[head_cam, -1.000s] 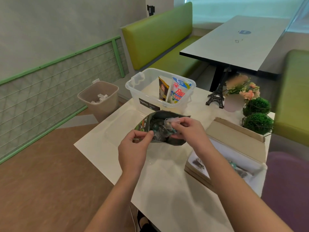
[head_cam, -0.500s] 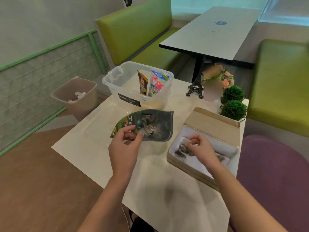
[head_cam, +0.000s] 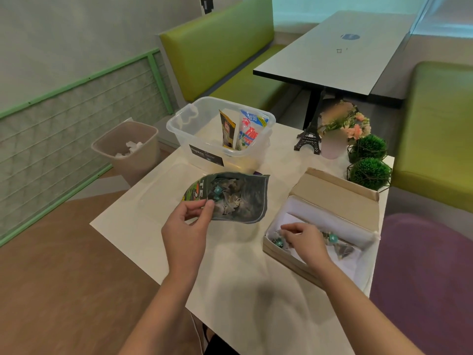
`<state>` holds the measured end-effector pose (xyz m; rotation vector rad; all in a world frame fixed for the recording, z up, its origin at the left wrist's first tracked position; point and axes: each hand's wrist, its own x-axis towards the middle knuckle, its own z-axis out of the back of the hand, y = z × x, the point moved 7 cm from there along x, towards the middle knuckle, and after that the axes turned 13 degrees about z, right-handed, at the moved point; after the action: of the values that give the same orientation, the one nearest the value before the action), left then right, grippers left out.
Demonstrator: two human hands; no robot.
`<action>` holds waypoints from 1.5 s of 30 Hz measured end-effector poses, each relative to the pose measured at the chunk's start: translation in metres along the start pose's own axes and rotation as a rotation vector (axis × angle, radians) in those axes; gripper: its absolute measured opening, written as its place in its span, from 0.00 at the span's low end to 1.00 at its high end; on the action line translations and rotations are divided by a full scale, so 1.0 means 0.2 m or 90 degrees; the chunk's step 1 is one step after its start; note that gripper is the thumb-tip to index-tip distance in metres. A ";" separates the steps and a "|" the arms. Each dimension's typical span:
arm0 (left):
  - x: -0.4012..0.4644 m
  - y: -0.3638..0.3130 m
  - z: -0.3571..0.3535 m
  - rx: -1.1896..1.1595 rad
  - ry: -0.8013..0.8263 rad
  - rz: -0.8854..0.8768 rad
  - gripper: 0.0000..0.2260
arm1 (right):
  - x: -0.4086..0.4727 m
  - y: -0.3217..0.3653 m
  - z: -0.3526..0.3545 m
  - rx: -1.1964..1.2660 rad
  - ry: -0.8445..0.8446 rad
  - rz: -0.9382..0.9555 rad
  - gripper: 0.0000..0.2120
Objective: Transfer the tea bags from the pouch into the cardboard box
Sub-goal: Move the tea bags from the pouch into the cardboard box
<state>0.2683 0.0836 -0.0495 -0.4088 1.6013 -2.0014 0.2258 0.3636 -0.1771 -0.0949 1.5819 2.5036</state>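
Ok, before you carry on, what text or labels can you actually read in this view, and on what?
"Megabox": black label on the clear plastic bin; smaller print under it unreadable.
"TE": visible letters on the pouch, rest hidden.
Sachets in the bin: print blurred.
Round sticker on the far table: unreadable.

Single head-worn wide-angle view, looking forward and down across the white worktop [head_cam: 245, 290], close above both forearms, benches beyond
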 end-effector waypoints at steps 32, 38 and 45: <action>0.01 -0.03 0.06 -0.037 0.048 0.001 0.03 | 0.22 0.68 -0.63 -0.457 0.231 0.162 0.18; 0.03 -0.03 0.07 -0.033 0.044 0.000 0.03 | 0.18 0.72 -0.55 -0.364 0.189 0.161 0.12; 0.06 -0.03 0.06 -0.040 0.037 0.001 0.03 | 0.06 0.76 -0.34 -0.046 0.080 0.178 0.03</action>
<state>0.2640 0.0678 -0.0422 -0.3769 1.7033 -1.9821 0.1839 0.2390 -0.0729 -0.0433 1.6544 2.8197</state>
